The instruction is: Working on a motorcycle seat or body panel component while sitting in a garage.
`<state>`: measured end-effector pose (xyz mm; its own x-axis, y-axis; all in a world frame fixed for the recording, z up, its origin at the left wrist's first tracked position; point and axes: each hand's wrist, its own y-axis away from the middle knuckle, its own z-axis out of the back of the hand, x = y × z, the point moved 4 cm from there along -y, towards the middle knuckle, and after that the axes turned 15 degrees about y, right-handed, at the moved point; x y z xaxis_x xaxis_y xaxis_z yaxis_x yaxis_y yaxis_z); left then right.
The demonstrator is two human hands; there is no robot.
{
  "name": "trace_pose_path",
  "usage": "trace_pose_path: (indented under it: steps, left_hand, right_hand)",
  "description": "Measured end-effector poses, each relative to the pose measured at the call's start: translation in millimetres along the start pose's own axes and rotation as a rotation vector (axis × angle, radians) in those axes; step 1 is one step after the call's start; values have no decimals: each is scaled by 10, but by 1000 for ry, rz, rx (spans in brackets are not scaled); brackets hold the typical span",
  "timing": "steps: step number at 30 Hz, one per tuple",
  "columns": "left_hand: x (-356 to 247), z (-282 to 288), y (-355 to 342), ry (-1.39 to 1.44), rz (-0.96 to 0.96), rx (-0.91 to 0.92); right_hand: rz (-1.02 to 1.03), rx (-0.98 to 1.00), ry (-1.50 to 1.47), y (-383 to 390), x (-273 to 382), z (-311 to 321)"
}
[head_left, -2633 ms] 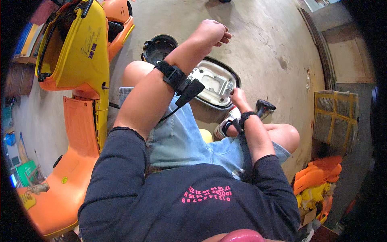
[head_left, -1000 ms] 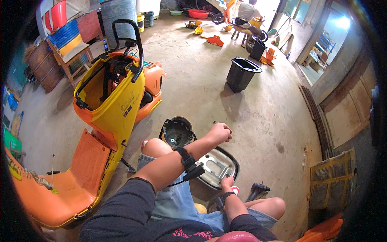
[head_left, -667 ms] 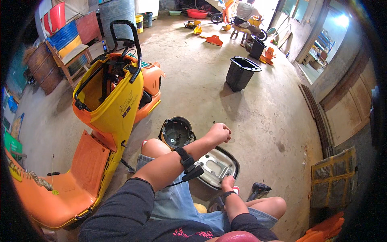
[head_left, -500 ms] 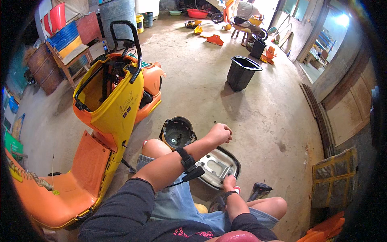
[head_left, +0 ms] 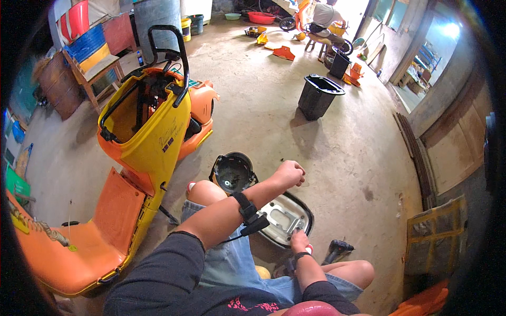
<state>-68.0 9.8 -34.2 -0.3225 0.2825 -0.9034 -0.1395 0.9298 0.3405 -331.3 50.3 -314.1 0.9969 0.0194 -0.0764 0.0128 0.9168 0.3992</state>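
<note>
An upturned scooter seat (head_left: 289, 206), pale beneath with a black rim and a metal plate, lies on the floor before my crossed legs. My right hand (head_left: 299, 241) is closed at the metal bracket (head_left: 298, 229) on the seat's near right end. Beyond the seat's far edge, my left hand (head_left: 291, 174) hangs in the air with curled fingers. Whether something small sits in that hand is hidden. A round shell with a black inside (head_left: 232, 171) rests just left of the seat. By my right knee lies a dark cordless drill (head_left: 337, 250).
A yellow and orange scooter (head_left: 153, 152) stands close on my left, its seat opening uncovered. Ahead on the floor is a black plastic bin (head_left: 319, 97). Orange body panels (head_left: 283, 53) lie farther off, near another person (head_left: 322, 21) seated by a motorbike. Long bars (head_left: 414, 152) line the right wall.
Both hands keep nearly the same places and poses. The whole view has shifted slightly. The far person's posture has changed a little.
</note>
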Motion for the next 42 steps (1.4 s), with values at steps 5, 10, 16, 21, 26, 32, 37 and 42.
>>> trace_pose_path:
  steps: [5, 10, 16, 21, 26, 32, 37, 42]
  left_hand:
    - [-52, -13, 20, 12, -6, 17]
    - [-47, -14, 34, 31, -10, 25]
    - [-14, 8, 28, 17, 0, 22]
    - [-43, 27, 47, 38, -16, 38]
    - [-74, 34, 64, 29, -12, 30]
    - [-47, 13, 64, 16, -4, 29]
    - [-39, 23, 46, 35, -16, 28]
    - [-67, 16, 47, 36, -14, 35]
  right_hand:
    - [132, -150, 229, -31, 101, -124]
    - [171, -145, 284, -112, 133, -145]
    - [129, 51, 268, -127, 91, -62]
    - [212, 32, 326, -145, 132, -109]
    - [137, -39, 302, -175, 167, -143]
    - [163, 48, 340, -195, 171, -86]
    - [221, 58, 365, -184, 128, -127]
    - [143, 29, 370, -203, 168, -172]
